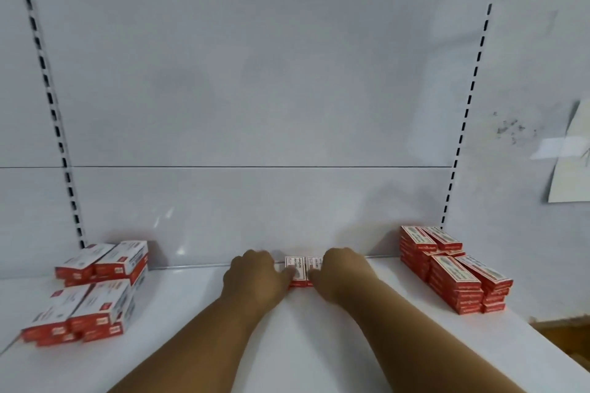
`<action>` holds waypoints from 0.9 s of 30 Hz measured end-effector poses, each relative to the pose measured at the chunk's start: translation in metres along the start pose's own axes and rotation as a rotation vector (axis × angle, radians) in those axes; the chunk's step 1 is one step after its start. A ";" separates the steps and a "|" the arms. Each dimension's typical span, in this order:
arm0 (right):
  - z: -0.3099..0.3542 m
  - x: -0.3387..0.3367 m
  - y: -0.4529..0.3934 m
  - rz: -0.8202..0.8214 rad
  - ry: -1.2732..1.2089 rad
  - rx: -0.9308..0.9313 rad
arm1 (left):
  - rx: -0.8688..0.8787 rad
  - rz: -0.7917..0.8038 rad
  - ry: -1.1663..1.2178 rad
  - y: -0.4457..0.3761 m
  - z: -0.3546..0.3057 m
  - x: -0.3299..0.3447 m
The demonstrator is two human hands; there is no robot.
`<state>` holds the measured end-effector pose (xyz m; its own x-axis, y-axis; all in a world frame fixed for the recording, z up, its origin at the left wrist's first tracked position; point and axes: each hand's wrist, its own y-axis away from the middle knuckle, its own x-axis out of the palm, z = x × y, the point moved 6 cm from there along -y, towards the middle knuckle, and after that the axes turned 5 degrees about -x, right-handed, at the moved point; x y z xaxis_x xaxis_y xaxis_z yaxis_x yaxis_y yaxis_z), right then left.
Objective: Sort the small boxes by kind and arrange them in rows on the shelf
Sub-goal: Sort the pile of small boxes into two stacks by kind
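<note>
I am reaching both bare forearms out over the white shelf [319, 344], and everything here is placed against the two small boxes [303, 269] lying flat, side by side and touching, at the back of that shelf close to the rear panel. Nearest to me, my forearms are converging toward those two boxes. My left hand [255, 277] is sitting on the left side of the pair, fingers curled over the far side and thumb lying on the left box's top; it is gripping that box. My right hand [343, 276] is sitting on the right side of the pair, fingers curled and thumb touching the right box's near corner; it is holding that box too.

Well apart to the left of the pair, the white-and-red boxes [89, 297] are lying in loose piles, some tilted. Well apart to the right of the pair, the red boxes [456, 274] are standing in neat stacks.

Behind the pair the white back panel [255, 89] is rising, with slotted uprights at both sides. Far right of the pair, a sheet of paper [571, 163] is hanging on the wall.
</note>
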<state>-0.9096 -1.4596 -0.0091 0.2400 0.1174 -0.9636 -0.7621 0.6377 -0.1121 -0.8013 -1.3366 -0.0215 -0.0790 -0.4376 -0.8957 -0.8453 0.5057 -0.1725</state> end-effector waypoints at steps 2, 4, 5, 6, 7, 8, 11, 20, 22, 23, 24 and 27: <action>0.000 0.010 0.000 -0.001 -0.052 0.061 | 0.060 0.003 -0.054 0.001 -0.004 0.005; -0.001 0.012 0.000 -0.029 -0.124 0.078 | 0.105 0.017 0.004 0.001 -0.006 0.005; -0.003 0.012 0.001 -0.052 -0.172 0.078 | 0.110 0.032 0.081 -0.001 -0.004 0.004; -0.006 0.012 0.002 -0.084 -0.246 0.079 | 0.100 0.054 0.184 -0.002 -0.002 0.004; -0.009 0.011 0.004 -0.121 -0.345 0.080 | 0.088 0.072 0.303 -0.003 0.000 0.003; -0.011 0.009 0.006 -0.162 -0.445 0.075 | 0.074 0.082 0.405 -0.003 0.001 0.002; -0.012 0.003 0.010 -0.254 -0.665 0.052 | 0.071 0.055 0.601 -0.003 -0.001 -0.004; -0.017 -0.012 0.013 -0.384 -1.054 0.084 | 0.030 0.043 0.869 0.000 -0.013 -0.014; -0.023 -0.021 0.017 -0.474 -1.105 0.093 | 0.000 0.075 0.970 0.006 -0.017 -0.019; -0.023 -0.027 0.020 -0.515 -1.099 0.081 | -0.015 0.102 1.014 0.010 -0.020 -0.021; -0.024 -0.034 0.024 -0.551 -1.086 0.060 | -0.024 0.125 1.047 0.015 -0.023 -0.022; -0.026 -0.057 0.041 -0.608 -1.035 -0.013 | -0.036 0.164 1.080 0.030 -0.036 -0.028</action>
<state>-0.9703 -1.4596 0.0345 0.9275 0.3597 -0.1014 -0.3614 0.7939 -0.4890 -0.8434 -1.3362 0.0128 -0.5996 -0.7971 -0.0714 -0.7955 0.6034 -0.0562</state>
